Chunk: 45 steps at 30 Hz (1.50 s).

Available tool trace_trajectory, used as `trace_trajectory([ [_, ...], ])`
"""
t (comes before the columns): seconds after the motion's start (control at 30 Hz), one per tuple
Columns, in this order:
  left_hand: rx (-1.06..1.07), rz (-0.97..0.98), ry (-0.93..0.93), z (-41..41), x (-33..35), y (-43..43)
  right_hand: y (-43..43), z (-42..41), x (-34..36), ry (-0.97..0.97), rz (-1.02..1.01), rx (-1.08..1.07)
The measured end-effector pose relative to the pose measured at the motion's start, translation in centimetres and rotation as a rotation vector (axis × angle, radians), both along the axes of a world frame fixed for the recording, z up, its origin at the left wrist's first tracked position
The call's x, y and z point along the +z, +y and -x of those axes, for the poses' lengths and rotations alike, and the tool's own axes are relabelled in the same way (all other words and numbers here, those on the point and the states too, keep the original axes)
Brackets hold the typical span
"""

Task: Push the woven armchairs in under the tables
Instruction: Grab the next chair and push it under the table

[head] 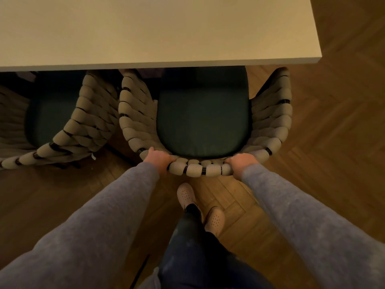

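A woven armchair [268,122] with thick beige cord wrapping and a dark green seat cushion [203,122] stands in front of me, its front part hidden under the pale table [158,30]. My left hand [155,158] grips the top of the backrest rim at its left end. My right hand [241,162] grips the same rim at its right end. A second woven armchair [83,126] of the same kind stands to the left, also partly under the table.
The floor [333,142] is herringbone wood parquet. The table's right corner ends near the upper right. My two feet in light perforated shoes [185,195] stand just behind the chair. The two chairs' armrests nearly touch.
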<state>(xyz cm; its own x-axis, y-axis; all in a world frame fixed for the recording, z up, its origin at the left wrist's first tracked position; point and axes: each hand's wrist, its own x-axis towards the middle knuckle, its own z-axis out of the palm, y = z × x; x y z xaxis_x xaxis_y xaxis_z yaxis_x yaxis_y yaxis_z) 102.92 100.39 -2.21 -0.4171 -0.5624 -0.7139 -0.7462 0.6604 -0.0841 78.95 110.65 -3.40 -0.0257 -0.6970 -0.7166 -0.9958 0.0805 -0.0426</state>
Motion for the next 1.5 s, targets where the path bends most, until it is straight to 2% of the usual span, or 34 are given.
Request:
trace_trajectory([
  [0.5,0.026,0.018,0.033,2.9,-0.3,-1.7,-1.6,2.7,-0.7,0.025,0.030,-0.049],
  [0.7,0.041,0.009,0.013,3.0,-0.3,-1.7,-1.9,3.0,-0.9,0.061,0.040,0.041],
  [1.1,0.088,0.016,0.052,1.4,-1.0,-1.1,-1.5,1.1,-0.9,0.048,0.123,0.027],
  [1.27,0.055,0.135,0.063,0.8,-1.0,0.0,-1.2,0.5,-0.5,0.101,0.095,-0.009],
  [1.4,0.056,0.284,0.210,-1.2,-1.7,2.4,-1.1,-1.0,0.4,0.102,0.074,-0.102],
  [1.5,0.055,0.294,0.291,-3.8,-1.8,4.4,-0.8,-4.1,1.2,0.045,0.115,-0.103],
])
